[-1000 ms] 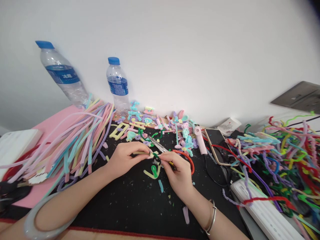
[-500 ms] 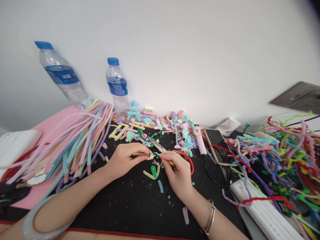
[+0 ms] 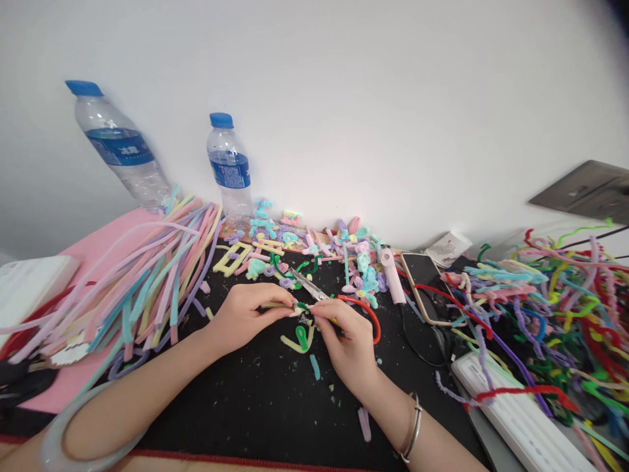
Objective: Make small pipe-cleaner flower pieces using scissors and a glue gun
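Observation:
My left hand point(image 3: 248, 313) is closed in a pinch on a pale yellow pipe cleaner, its end by the fingertips. Facing it, my right hand point(image 3: 350, 337) pinches the other side of a small dark green pipe cleaner piece point(image 3: 303, 307) that spans the gap between both hands. How the green and yellow parts join is too small to tell. Just behind the fingers lie scissors point(image 3: 310, 286), blades pointing away to the left, with a red handle partly hidden by my right hand. Below the fingertips, a pale yellow V-shaped piece with a green loop point(image 3: 301, 337) rests on the black mat point(image 3: 236, 400).
Long pastel pipe cleaners point(image 3: 162, 275) are heaped at left. Small finished shapes point(image 3: 361, 262) line the back. Two water bottles point(image 3: 230, 172) lean by the wall. At right are a pink handheld device point(image 3: 392, 275), a phone point(image 3: 427, 285), a white power strip point(image 3: 525, 413) and tangled pipe cleaners point(image 3: 584, 314).
Both hands keep their pinch and have shifted only slightly to the left in view. The green piece between the fingertips sits at a slightly different angle.

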`<move>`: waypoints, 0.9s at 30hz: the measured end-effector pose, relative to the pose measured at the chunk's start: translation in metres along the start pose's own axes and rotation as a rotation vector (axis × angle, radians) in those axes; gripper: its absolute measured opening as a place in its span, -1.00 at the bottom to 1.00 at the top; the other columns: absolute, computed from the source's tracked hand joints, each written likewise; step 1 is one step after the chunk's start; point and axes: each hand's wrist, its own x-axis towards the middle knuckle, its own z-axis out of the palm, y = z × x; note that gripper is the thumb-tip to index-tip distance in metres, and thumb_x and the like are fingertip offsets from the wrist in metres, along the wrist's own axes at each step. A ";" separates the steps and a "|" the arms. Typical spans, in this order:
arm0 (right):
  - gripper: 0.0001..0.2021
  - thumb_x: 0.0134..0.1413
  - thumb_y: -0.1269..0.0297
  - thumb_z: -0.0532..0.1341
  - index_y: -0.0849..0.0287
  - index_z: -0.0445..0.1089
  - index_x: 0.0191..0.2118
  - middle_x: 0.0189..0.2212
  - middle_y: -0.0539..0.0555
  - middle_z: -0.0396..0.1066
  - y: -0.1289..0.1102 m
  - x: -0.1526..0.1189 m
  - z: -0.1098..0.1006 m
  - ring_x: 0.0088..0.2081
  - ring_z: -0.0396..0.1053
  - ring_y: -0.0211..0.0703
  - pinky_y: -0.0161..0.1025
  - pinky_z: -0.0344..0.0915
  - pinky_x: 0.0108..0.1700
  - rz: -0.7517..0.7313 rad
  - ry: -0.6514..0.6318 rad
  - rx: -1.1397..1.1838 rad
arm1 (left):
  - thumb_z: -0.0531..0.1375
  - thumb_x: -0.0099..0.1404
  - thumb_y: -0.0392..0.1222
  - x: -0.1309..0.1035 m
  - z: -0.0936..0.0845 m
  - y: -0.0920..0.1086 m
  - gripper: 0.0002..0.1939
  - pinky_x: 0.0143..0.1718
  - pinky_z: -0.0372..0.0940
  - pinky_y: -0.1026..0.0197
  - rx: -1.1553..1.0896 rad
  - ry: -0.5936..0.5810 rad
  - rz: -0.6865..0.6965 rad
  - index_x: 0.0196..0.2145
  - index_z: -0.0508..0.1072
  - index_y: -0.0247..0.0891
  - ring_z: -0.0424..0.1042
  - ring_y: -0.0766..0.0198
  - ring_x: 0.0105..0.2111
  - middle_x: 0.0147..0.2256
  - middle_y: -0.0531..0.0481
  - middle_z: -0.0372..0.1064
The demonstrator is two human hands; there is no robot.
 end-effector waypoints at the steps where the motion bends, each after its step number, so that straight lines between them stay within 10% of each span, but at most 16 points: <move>1: -0.82 0.10 0.55 0.15 0.16 0.43 -0.27 -0.32 0.07 0.49 0.000 0.000 0.000 -0.25 0.46 -0.21 -0.32 0.37 -0.17 -0.004 0.014 -0.008 | 0.23 0.18 -0.35 0.000 0.000 0.000 -0.97 -0.31 0.35 0.39 0.002 -0.003 -0.007 -0.39 0.48 -0.29 0.49 0.35 -0.39 -0.40 0.02 0.51; 27: -0.84 0.13 0.49 0.13 0.12 0.42 -0.31 -0.36 0.07 0.48 -0.003 0.000 -0.001 -0.30 0.45 -0.18 -0.25 0.38 -0.23 0.041 0.011 -0.015 | 0.22 0.20 -0.27 -0.001 -0.002 0.000 -0.95 -0.31 0.37 0.33 0.015 -0.003 -0.060 -0.40 0.49 -0.25 0.50 0.31 -0.38 -0.38 0.02 0.53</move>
